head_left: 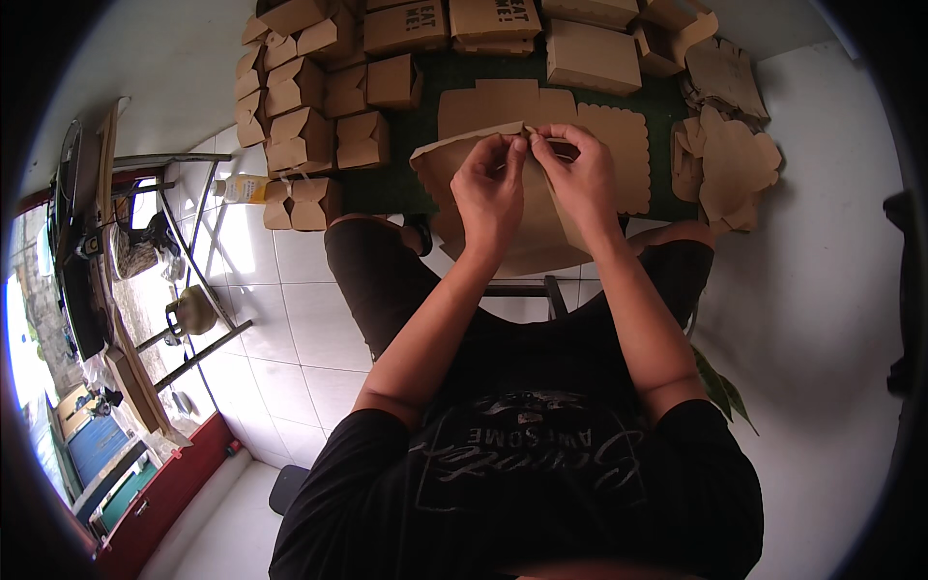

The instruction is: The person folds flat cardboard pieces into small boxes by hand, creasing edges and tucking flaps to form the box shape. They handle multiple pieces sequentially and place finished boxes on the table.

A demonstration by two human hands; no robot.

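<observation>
A brown cardboard box blank (546, 227), partly folded, is held up over the near edge of the green table. My left hand (490, 184) pinches its upper edge, thumb and fingers closed on the card. Right beside it, my right hand (578, 174) grips the same edge, so the fingertips of both hands nearly meet at a corner fold. The fingers hide the exact fold. Behind the held piece, another flat blank with scalloped edges (619, 145) lies on the table.
Several folded small boxes (298, 135) stand in rows at the left of the green tabletop (464, 72). Larger boxes (592, 56) line the back. Flat scalloped blanks (735, 159) are stacked at the right. A bottle with yellow contents (242, 188) is beside the left boxes.
</observation>
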